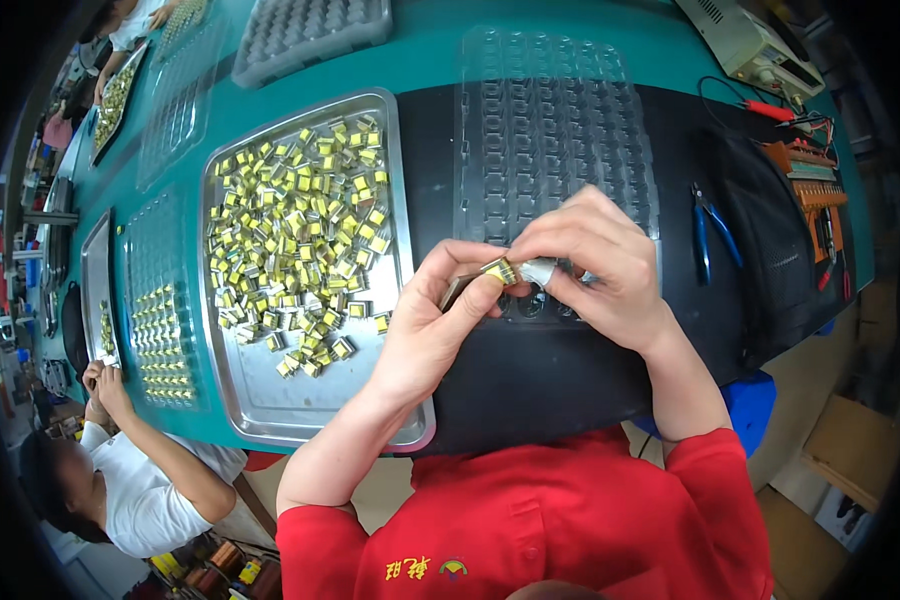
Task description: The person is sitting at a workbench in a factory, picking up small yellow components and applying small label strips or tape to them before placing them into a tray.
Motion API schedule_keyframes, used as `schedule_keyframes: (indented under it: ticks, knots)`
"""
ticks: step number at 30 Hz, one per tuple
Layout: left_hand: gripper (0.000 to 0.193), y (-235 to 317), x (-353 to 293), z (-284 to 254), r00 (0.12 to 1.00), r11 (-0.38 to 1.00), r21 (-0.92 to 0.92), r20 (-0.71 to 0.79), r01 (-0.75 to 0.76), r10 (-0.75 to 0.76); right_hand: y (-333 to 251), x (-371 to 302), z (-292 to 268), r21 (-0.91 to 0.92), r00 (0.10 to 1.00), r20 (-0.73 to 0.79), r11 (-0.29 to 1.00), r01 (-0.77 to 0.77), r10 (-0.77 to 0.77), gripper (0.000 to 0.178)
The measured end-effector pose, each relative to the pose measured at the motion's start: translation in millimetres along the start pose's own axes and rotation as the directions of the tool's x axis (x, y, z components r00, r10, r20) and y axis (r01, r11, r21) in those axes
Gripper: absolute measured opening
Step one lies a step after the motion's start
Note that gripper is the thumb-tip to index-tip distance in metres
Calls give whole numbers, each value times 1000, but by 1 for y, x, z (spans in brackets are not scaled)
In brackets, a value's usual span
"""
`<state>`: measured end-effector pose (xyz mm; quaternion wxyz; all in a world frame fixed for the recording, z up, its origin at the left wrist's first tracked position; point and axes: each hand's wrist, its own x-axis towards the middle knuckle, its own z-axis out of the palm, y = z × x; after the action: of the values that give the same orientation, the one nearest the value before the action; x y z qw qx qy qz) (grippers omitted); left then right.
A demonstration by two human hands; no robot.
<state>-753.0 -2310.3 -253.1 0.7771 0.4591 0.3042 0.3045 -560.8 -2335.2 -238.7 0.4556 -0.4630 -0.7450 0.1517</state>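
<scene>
My left hand point(432, 318) pinches a small yellow-taped transformer point(498, 270) between thumb and fingers, above the lower end of the clear plastic tray. Close against it, my right hand point(605, 262) has its fingers closed on a whitish, crumpled-looking piece point(538, 271). That piece meets the transformer's right side; its kind is not clear. A dark edge shows beside my left fingers, and I cannot make out what it belongs to. To the left, a metal tray point(315, 412) holds a loose heap of similar yellow-taped transformers point(290, 230).
The clear moulded tray point(555, 130) lies on a black mat. Blue-handled pliers point(710, 235), an orange fixture point(818, 195) and a meter-like box point(755, 45) are on the right. At left, a co-worker point(160, 480) sits by a partly filled tray point(160, 340); another person's hands show at top left.
</scene>
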Motion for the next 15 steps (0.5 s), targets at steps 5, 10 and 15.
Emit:
schedule_keyframes:
  ticks: [5, 10, 15]
  knots:
    - [20, -5, 0, -2, 998, 991, 119, -20, -59, 62, 5, 0, 2, -18, 999, 1, 998, 53, -53, 23]
    - [19, -2, -1, 2, 996, 986, 152, -49, -63, 71, 7, -2, 2, -11, 999, 4, 999, 43, -43, 23]
    - [19, -2, -2, 3, 992, 976, 193, -68, -96, 111, 7, -4, 4, -13, 1000, 2, 999, 31, -31, 23]
